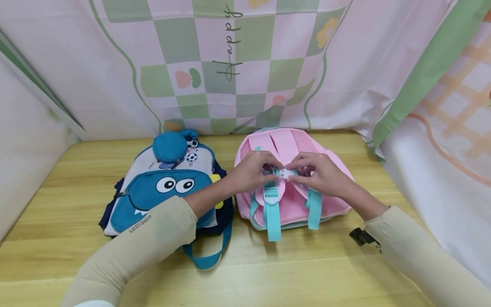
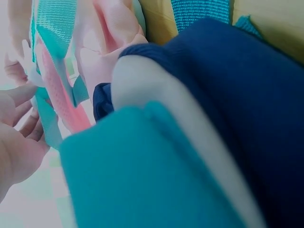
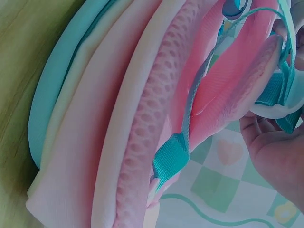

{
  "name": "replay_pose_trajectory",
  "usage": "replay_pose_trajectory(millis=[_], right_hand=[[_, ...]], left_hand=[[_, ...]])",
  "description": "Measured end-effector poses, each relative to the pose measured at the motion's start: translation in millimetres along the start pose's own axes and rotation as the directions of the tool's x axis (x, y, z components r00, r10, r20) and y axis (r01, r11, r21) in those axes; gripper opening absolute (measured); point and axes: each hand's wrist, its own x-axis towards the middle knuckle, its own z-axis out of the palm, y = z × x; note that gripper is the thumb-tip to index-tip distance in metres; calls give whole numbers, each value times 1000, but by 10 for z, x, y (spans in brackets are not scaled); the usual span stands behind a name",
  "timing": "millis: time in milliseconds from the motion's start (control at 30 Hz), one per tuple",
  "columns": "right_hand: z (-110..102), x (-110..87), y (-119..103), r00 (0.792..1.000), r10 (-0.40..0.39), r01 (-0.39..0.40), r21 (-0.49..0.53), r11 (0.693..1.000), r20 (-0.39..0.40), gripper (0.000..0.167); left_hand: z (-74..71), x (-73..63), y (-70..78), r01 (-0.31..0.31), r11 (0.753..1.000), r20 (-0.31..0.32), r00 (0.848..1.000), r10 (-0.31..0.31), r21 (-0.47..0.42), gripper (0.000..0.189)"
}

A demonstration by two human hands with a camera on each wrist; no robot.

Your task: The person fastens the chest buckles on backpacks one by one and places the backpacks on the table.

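Note:
A pink backpack [image 1: 330,206] lies on the table, its shoulder straps facing up. Between the two straps, a white plastic buckle [image 1: 284,173] joins teal webbing. My left hand [image 1: 253,171] pinches the buckle's left end with thumb and fingertips, while my right hand [image 1: 321,174] pinches its right end. Whether the two halves are fully clicked together cannot be told. Teal strap tails [image 1: 274,221] hang off the front of the bag. In the right wrist view, fingers of the right hand [image 3: 280,152] are at a white plastic piece [image 3: 274,111] with teal webbing.
Left of the pink bag lies a blue and white backpack [image 1: 145,200] with cartoon eyes and a round teal pouch [image 1: 170,146]; my left forearm passes over it. A checked curtain [image 1: 253,51] hangs behind the wooden table [image 1: 261,279], with white fabric on both sides.

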Motion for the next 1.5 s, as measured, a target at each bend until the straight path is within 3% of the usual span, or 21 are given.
replay_pose_trajectory(millis=[133, 267, 500, 700, 1033, 1300, 1500], right_hand=[[8, -5, -11, 998, 45, -45, -1, 999, -31, 20], [5, -16, -27, 988, 145, -144, 25, 989, -55, 19], [-37, -57, -4, 967, 255, -253, 160, 954, 6, 24], [-64, -87, 23, 959, 282, -276, 276, 920, 21, 27], [-77, -107, 44, 957, 291, -279, 304, 911, 8, 26], [-80, -95, 20, 941, 338, -313, 322, 894, -23, 27], [-68, -105, 24, 944, 328, -297, 329, 896, -43, 26]], left_hand=[[5, -2, -1, 17, 1000, -22, 1000, -17, -20, 26], [14, -13, -6, 61, 998, -52, 997, -63, -35, 23], [16, -38, 2, 106, 992, -70, 991, -112, -72, 20], [8, -38, -1, 106, 989, -72, 991, -114, -103, 23], [-29, -42, -55, 85, 983, -29, 995, -91, -160, 24], [-31, -46, -41, 150, 962, -64, 984, -168, -226, 20], [-9, -40, -33, 143, 963, -73, 984, -164, -230, 19]])
